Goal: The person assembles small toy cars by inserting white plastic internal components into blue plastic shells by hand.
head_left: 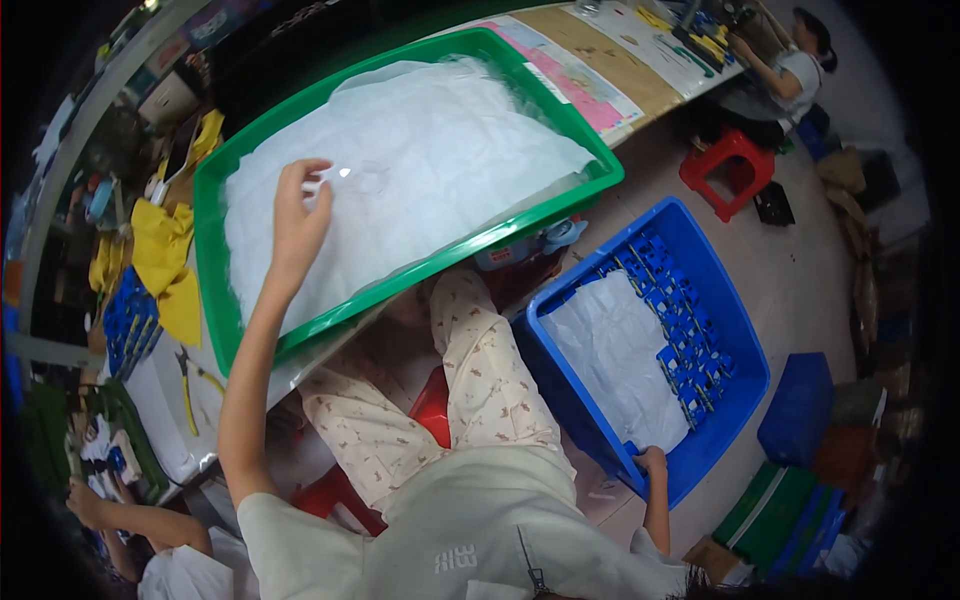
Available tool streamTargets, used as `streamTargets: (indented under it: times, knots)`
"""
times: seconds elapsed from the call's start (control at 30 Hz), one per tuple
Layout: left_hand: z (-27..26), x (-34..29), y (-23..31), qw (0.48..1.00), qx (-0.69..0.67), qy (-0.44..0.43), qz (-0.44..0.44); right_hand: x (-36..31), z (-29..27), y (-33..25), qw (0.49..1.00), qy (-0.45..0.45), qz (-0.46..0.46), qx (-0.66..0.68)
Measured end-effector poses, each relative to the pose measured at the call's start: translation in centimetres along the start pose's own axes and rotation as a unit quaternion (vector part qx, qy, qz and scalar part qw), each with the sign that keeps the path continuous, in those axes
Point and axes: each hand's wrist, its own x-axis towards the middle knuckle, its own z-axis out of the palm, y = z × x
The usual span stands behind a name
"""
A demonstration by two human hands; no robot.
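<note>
My left hand (303, 212) hovers over a large green tray (400, 276) on the table, its fingers bent and apart from the thumb. Beside its fingertips a small clear plastic piece (345, 173) glints on the white sheet (430, 150) that lines the tray. Down on the right, my right hand (652, 461) grips the near rim of a deep blue bin (738, 425). Inside that bin, rows of blue parts (690, 345) lie partly under another crumpled white sheet (615, 350).
Yellow-handled pliers (187, 395) and yellow cloths (165, 250) lie left of the tray. A person (170, 540) works at lower left. Another person (795, 80) sits at the far right, near a red stool (728, 170). Green and blue crates (765, 510) stand beyond the bin.
</note>
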Motion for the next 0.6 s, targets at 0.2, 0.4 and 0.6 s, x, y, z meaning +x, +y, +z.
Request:
streamTargets:
  times: [0.2, 0.4, 0.6]
  knots:
    - [2.9, 0.2, 0.8, 0.995, 0.062, -0.036, 0.067, -1.4, 0.1, -0.9, 0.996, 0.087, 0.006, -0.011]
    - [2.3, -0.6, -0.4, 0.966, 0.187, -0.058, 0.168, 0.2, 1.1, 1.0, 0.997, 0.072, 0.035, -0.01]
    - [3.1, -0.7, 0.6, 0.981, 0.142, -0.058, 0.118, -0.6, -0.2, 1.0, 0.987, 0.04, 0.031, 0.153]
